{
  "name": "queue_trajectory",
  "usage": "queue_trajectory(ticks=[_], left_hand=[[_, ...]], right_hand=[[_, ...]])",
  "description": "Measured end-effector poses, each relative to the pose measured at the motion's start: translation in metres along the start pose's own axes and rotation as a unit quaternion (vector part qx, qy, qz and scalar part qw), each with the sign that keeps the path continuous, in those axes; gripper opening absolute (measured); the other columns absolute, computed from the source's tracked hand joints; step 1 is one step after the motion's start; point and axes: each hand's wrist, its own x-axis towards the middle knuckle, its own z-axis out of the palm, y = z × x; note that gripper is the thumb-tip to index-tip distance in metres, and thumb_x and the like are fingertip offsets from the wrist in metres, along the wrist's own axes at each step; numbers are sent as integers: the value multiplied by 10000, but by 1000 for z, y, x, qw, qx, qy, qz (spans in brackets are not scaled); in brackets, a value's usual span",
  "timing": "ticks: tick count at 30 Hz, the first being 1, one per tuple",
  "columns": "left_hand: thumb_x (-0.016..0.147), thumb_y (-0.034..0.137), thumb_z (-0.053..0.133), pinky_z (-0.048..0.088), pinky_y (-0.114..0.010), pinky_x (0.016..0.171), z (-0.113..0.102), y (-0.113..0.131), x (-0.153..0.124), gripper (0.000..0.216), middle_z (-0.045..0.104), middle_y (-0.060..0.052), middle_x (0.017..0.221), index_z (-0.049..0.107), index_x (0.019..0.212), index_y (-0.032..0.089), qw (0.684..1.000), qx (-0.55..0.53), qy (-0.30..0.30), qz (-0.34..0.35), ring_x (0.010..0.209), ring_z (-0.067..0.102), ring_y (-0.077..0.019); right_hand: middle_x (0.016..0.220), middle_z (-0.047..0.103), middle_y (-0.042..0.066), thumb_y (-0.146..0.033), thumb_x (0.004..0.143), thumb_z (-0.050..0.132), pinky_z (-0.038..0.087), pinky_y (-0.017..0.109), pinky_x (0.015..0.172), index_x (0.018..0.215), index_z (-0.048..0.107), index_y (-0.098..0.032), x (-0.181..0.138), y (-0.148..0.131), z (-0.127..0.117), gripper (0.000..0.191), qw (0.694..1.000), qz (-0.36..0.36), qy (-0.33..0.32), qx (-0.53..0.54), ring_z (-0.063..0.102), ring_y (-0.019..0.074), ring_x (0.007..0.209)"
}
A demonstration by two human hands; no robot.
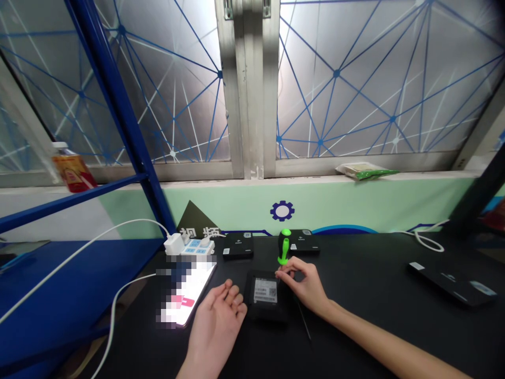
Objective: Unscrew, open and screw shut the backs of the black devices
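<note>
My right hand pinches a screwdriver with a black and bright green handle, just below the handle. The tool stands nearly upright over the far right corner of a flat black box; its tip is hidden by my fingers. A white printed label covers part of the box's upper face. Palm up, my left hand rests at the box's left side, fingers loosely curled, and I see nothing in it. On the table beneath my right wrist lies a thin metal rod.
Left of my left hand lies a lit phone with a white cable. A power strip stands behind it. Other black boxes lie at the back, and another black box is far right. A blue metal frame rises left.
</note>
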Motion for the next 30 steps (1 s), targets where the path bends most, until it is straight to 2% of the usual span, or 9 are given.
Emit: queue_trajectory(ticks=[9, 12, 15, 22, 30], left_hand=[[923, 70, 463, 407, -249, 522, 0, 0, 0, 122, 431, 2, 716, 525, 844, 141, 1000, -1, -1, 4, 562, 430, -114], [921, 69, 463, 412, -249, 521, 2, 0, -1, 125, 435, 1, 717, 528, 844, 142, 1000, 1, -1, 3, 560, 434, -114], [918, 65, 462, 416, -247, 519, 3, 0, -3, 126, 434, 1, 717, 528, 846, 143, 1000, 1, 1, 3, 557, 437, -113], [911, 70, 469, 421, -250, 517, 1, 0, 0, 121, 427, 5, 712, 524, 839, 150, 1000, 6, -4, -1, 559, 438, -115], [908, 56, 463, 419, -249, 518, 2, 0, -1, 127, 433, 5, 712, 523, 846, 149, 1000, 6, -4, 3, 558, 435, -114]], right_hand=[[835, 724, 55, -273, 946, 603, 486, 301, 699, 795, 678, -201, 1, -10, -3, 183, 999, -28, -25, 10, 624, 182, 706], [856, 715, 59, -271, 957, 580, 477, 303, 687, 832, 685, -202, 1, -11, -3, 177, 999, -36, -24, -4, 598, 179, 696], [789, 687, 52, -293, 942, 602, 462, 299, 649, 838, 702, -199, 2, -9, -2, 172, 999, -41, -20, -25, 555, 176, 659], [652, 686, 16, -361, 842, 734, 433, 256, 521, 824, 670, -179, 2, 0, 2, 193, 998, 42, -12, 49, 540, 142, 526], [777, 755, 68, -360, 945, 597, 498, 279, 626, 834, 687, -176, 1, -10, -2, 233, 999, 11, -33, 18, 626, 171, 613]])
